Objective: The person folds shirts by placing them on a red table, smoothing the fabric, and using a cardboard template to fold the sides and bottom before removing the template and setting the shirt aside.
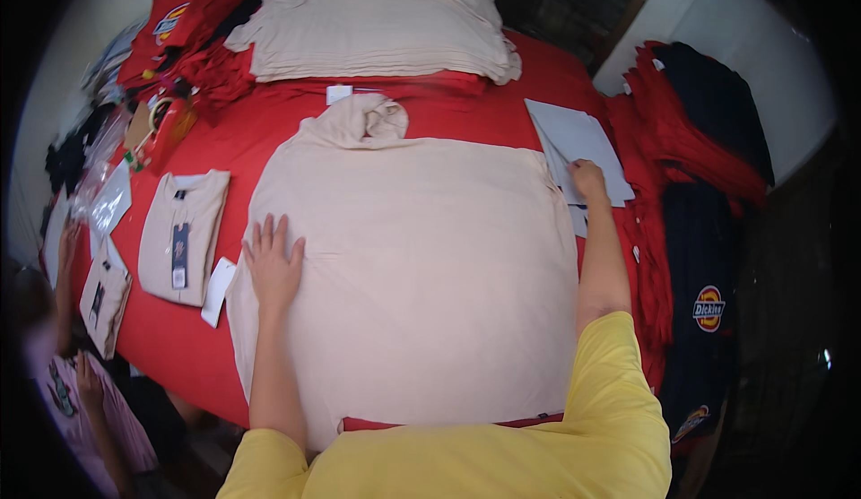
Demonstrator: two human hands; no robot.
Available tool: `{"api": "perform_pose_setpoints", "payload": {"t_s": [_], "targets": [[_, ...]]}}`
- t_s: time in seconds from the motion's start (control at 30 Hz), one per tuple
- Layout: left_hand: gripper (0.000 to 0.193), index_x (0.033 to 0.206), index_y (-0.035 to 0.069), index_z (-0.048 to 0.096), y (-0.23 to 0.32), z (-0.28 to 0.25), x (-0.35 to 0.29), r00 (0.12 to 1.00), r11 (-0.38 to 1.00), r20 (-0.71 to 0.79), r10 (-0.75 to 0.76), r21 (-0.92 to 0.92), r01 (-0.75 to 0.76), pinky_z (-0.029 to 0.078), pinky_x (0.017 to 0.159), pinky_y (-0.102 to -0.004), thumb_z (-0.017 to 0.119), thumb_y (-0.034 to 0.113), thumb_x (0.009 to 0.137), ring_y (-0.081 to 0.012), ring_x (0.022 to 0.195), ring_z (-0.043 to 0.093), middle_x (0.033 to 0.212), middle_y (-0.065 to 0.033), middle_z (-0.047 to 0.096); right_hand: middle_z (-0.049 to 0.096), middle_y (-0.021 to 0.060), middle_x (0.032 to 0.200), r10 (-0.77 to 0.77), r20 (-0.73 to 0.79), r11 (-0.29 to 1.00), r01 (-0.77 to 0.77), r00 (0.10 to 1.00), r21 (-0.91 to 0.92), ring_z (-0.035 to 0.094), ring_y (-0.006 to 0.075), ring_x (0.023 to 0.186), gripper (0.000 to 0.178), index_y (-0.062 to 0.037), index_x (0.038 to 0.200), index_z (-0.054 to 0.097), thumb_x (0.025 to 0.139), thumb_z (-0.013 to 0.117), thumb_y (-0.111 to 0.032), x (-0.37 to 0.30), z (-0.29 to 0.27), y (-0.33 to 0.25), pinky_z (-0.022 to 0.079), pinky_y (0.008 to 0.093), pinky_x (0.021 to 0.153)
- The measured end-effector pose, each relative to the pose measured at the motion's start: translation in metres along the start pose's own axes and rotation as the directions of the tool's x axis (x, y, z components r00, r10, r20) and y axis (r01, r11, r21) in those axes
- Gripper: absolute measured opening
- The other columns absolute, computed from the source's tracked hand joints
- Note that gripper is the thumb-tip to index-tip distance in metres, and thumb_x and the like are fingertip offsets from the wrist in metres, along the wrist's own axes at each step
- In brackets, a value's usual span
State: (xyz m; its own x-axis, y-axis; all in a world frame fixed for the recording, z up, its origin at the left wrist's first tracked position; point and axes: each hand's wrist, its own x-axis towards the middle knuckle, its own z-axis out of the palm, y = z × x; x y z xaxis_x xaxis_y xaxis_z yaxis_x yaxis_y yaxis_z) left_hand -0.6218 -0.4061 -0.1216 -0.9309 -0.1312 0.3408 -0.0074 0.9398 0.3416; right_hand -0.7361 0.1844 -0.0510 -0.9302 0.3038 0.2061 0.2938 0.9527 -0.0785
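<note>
A cream T-shirt (pixel 421 275) lies spread out in front of me, its one sleeve bunched at the far left. My left hand (pixel 273 261) rests flat on its left part, fingers spread. Over at the right, my right hand (pixel 587 181) has its fingers closed at the edge of a white sheet (pixel 574 136), which lies with others in a small stack beside the shirt. The fingertips are partly hidden, but they seem to pinch a sheet whose edge is lifted a little.
A pile of cream shirts (pixel 377 24) lies at the back of the red-covered table (pixel 188 360). Folded shirts (pixel 157 248) with a tag sit at left, near a tape dispenser (pixel 161 131). Red and navy garments (pixel 708 122) are stacked at right. Another person (pixel 90 400) is at lower left.
</note>
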Motion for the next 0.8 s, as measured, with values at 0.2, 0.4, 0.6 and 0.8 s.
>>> {"api": "perform_pose_setpoints", "payload": {"t_s": [0.2, 0.4, 0.6, 0.8], "targets": [[0.038, 0.125, 0.007, 0.058, -0.037, -0.035, -0.026, 0.997, 0.996, -0.072, -0.003, 0.086, 0.010, 0.020, 0.114, -0.0520, 0.060, 0.013, 0.087, -0.0326, 0.133, 0.037, 0.135, -0.0097, 0.051, 0.068, 0.0232, 0.094, -0.284, -0.178, 0.910, 0.323, 0.942, 0.259, 0.065, 0.0351, 0.090, 0.023, -0.0003, 0.105, 0.065, 0.089, 0.051, -0.009, -0.083, -0.126, -0.129, 0.049, 0.0395, 0.081], [0.034, 0.119, 0.006, 0.060, -0.086, -0.060, -0.066, 0.985, 0.993, -0.128, -0.118, -0.033, 0.114, 0.023, 0.113, -0.0501, 0.060, 0.009, 0.085, -0.0321, 0.130, 0.040, 0.132, -0.0098, 0.054, 0.065, 0.0003, 0.099, -0.602, -0.043, 0.245, 0.235, 0.798, 0.941, 0.057, 0.0078, 0.092, 0.026, 0.0023, 0.112, 0.060, 0.090, 0.055, -0.010, -0.143, -0.153, -0.214, 0.044, 0.0229, 0.083], [0.028, 0.117, 0.003, 0.060, -0.113, -0.053, -0.073, 0.947, 0.932, -0.273, -0.168, -0.357, 0.063, 0.033, 0.108, -0.0432, 0.054, 0.006, 0.090, -0.0295, 0.121, 0.051, 0.121, -0.0128, 0.061, 0.067, 0.0128, 0.091, -0.712, 0.089, 0.470, 0.380, 0.696, 0.796, 0.061, 0.0196, 0.085, 0.021, 0.0007, 0.107, 0.061, 0.088, 0.057, -0.008, -0.159, -0.008, -0.344, 0.047, 0.0305, 0.081], [0.022, 0.109, 0.000, 0.063, -0.097, -0.072, -0.055, 0.922, 0.898, -0.299, -0.247, -0.428, 0.102, 0.046, 0.090, -0.0371, 0.051, 0.005, 0.092, -0.0322, 0.108, 0.059, 0.114, -0.0145, 0.064, 0.066, 0.0205, 0.100, -0.704, 0.076, 0.578, 0.507, 0.706, 0.640, 0.063, 0.0358, 0.092, 0.019, 0.0009, 0.105, 0.062, 0.089, 0.055, -0.006, -0.163, 0.030, -0.378, 0.048, 0.0395, 0.082]]}}
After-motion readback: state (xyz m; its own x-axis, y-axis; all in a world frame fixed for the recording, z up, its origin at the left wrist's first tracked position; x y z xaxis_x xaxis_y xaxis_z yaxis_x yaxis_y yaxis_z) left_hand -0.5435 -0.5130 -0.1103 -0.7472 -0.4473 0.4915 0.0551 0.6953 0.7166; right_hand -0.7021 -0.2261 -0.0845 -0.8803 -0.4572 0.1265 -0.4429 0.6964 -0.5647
